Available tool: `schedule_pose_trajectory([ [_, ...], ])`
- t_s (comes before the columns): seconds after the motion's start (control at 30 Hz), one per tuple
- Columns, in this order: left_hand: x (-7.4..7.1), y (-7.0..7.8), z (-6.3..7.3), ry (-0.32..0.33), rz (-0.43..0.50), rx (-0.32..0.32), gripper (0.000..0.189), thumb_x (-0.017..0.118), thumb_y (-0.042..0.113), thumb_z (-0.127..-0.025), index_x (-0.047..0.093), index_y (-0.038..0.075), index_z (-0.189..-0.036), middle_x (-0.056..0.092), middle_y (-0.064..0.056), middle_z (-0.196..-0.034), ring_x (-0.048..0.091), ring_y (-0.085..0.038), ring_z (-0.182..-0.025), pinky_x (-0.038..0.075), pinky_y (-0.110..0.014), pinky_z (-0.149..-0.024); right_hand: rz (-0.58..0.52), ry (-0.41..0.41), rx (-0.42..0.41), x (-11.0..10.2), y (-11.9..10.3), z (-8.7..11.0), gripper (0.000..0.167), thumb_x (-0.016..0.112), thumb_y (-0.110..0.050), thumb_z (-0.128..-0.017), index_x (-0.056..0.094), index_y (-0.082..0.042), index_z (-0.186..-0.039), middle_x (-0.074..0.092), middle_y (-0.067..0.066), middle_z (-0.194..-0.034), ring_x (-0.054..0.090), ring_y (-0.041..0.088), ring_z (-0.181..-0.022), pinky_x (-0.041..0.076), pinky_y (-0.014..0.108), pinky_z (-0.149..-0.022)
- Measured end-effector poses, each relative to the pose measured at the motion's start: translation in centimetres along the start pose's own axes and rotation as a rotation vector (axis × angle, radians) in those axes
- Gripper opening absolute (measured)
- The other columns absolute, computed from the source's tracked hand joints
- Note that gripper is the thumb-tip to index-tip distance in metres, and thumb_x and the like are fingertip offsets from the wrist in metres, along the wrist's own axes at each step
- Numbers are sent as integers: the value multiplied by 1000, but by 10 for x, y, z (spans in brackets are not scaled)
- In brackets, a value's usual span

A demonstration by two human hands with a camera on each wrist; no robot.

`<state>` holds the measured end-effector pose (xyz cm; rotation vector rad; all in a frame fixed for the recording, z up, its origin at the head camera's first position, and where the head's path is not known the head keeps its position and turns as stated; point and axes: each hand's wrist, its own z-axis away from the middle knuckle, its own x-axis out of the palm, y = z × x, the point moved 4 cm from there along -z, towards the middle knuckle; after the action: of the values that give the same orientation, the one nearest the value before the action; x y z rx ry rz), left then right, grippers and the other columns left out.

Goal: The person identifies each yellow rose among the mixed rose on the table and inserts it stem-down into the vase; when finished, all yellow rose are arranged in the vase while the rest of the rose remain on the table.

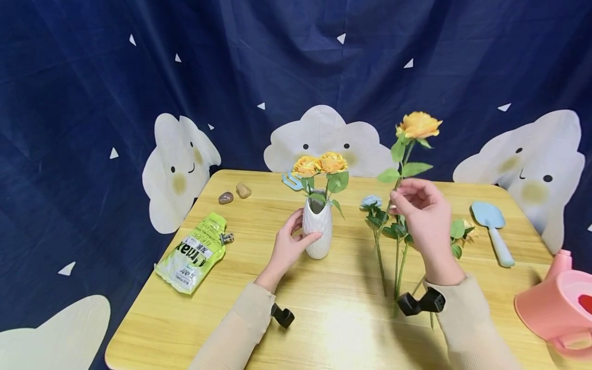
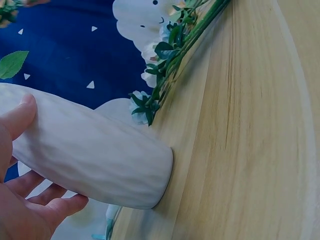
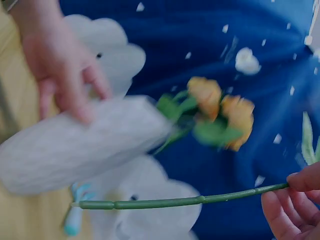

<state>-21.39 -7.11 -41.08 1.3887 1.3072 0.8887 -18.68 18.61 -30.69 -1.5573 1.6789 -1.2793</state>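
Observation:
A white textured vase (image 1: 320, 232) stands upright on the table, two orange-yellow roses (image 1: 333, 162) in its mouth. My left hand (image 1: 289, 245) holds the vase from its left side, thumb across the front and fingers around the back. To the right, my right hand (image 1: 427, 218) pinches the green stem (image 3: 160, 202) of another yellow rose (image 1: 420, 125), bloom up. In the right wrist view the stem's bare lower end shows beside the vase, apart from it. Several flowers lie beneath the right hand, among them a pale blue one (image 1: 371, 201).
A blue hand fork (image 1: 292, 182) lies behind the vase. At right are a blue shovel (image 1: 501, 246), a pink watering can (image 1: 538, 303) and a yellow flower (image 1: 469, 230). At left lie a green-white pouch (image 1: 191, 254) with a clip (image 1: 227, 238) and two stones (image 1: 243, 190).

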Motion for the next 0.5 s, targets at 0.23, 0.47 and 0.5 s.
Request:
schedule_pose_trajectory([
  [0.23,0,-1,0,2,-8,-9,65,74,11,-80,43,5,-136,50,-16,-131,48,-31,-116,44,-49,-91,-122,-70,-288,40,-43,-5,20,61,18,-77,58,12,-96,64,14,-80,61,21,-66,54,29,-59],
  [0.47,0,-1,-1,-3,-4,2,65,74,10,-79,43,4,-136,49,-17,-131,48,-33,-116,44,-48,-91,-103,-95,-412,74,-59,-8,18,62,16,-78,59,11,-95,63,15,-79,61,24,-65,54,31,-61],
  [0.5,0,-1,0,-4,-3,2,65,74,10,-79,43,4,-136,49,-17,-131,48,-33,-116,44,-48,-91,-84,-97,-425,78,-60,-8,18,62,16,-78,58,11,-96,64,13,-79,62,23,-65,54,31,-61],
])
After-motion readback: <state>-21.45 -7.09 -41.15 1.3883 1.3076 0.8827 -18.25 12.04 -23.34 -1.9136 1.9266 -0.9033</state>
